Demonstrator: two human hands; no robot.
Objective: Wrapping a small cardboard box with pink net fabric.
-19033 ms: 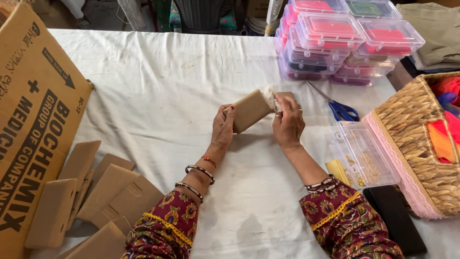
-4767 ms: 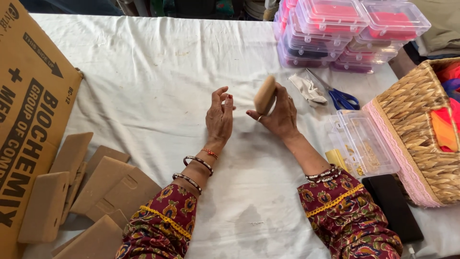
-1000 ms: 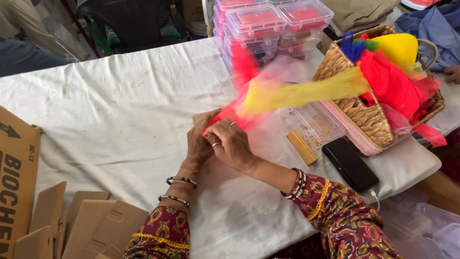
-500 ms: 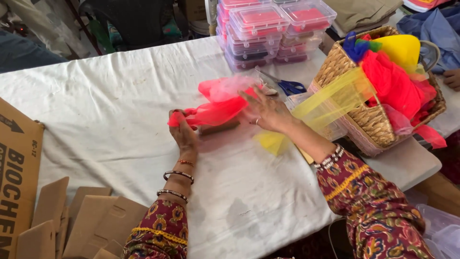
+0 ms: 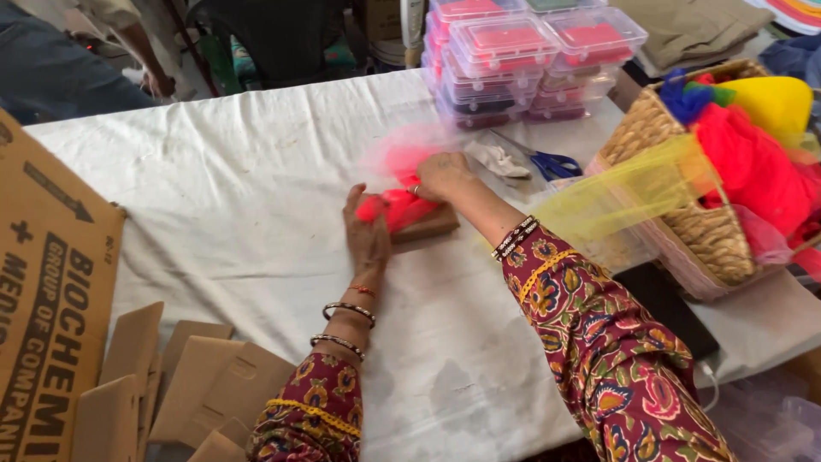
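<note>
Both hands are down on the white-covered surface (image 5: 256,197), right in the middle. The left hand (image 5: 366,235) lies flat, fingers together and stretched out, pressing the near left end of a piece of red net fabric (image 5: 395,205). The right hand (image 5: 440,175) sits just beyond, fingers curled down onto the far end of that same net. The net is draped over a small brown cardboard box (image 5: 428,227), which rests on the surface under both hands, only its near right edge showing. Blue-handled scissors (image 5: 547,161) lie just to the right, beside a crumpled white scrap (image 5: 500,158). Far right, a wicker basket (image 5: 684,205) holds more coloured net, a yellow length (image 5: 624,192) spilling over its rim. Stacked clear plastic containers (image 5: 513,64) stand at the far edge. Flat cardboard blanks (image 5: 205,385) sit near left.
</note>
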